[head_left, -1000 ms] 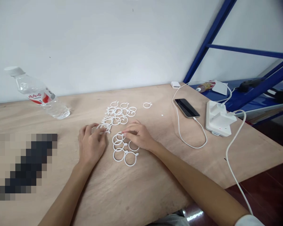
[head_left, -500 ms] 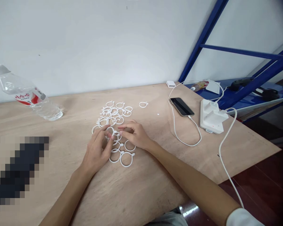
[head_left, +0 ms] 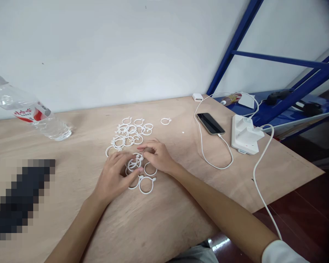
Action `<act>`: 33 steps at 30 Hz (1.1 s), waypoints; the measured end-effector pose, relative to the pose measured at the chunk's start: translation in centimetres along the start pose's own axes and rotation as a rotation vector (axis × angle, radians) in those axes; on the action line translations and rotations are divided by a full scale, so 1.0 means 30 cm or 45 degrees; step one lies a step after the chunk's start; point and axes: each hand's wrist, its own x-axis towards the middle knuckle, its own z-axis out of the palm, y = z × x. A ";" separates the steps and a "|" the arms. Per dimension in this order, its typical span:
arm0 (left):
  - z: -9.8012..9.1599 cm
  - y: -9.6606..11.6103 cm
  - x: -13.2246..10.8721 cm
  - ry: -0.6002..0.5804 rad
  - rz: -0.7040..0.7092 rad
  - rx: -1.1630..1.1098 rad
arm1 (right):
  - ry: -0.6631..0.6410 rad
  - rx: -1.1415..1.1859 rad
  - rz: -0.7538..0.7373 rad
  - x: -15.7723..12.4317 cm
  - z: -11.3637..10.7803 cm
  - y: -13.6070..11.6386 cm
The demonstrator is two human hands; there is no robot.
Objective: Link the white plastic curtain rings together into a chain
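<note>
Several white plastic rings lie in a loose pile on the wooden table. A chain of linked rings sits nearer to me. My left hand and my right hand meet over the chain's far end, fingers pinched on a ring between them. One single ring lies apart at the back right of the pile.
A clear water bottle with a red label lies at the back left. A black phone on a white cable and a white power strip sit at the right. A blue metal rack stands beyond the table's right edge. A pixelated dark patch covers the left.
My left hand has moved right from the loose pile to the chain, bringing a ring to my right hand's fingertips. The view has shifted slightly to the right.
</note>
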 end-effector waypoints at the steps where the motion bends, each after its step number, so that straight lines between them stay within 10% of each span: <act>1: -0.002 0.000 0.002 0.004 0.041 -0.010 | 0.010 -0.003 0.001 0.001 0.001 0.001; 7: -0.025 -0.081 -0.004 0.324 -0.305 0.209 | 0.042 -0.011 0.021 0.005 0.003 0.008; 12: -0.032 -0.162 -0.022 0.205 -0.505 0.384 | 0.048 -0.011 0.007 0.006 0.006 0.019; 20: -0.035 -0.134 -0.011 0.068 -0.378 0.265 | 0.043 -0.051 -0.038 0.008 0.007 0.022; 27: -0.047 -0.081 -0.004 0.478 -0.288 0.236 | 0.044 -0.030 -0.017 0.003 0.004 0.010; 33: -0.020 -0.032 -0.002 0.348 -0.066 0.176 | -0.077 0.085 0.027 -0.001 -0.012 -0.015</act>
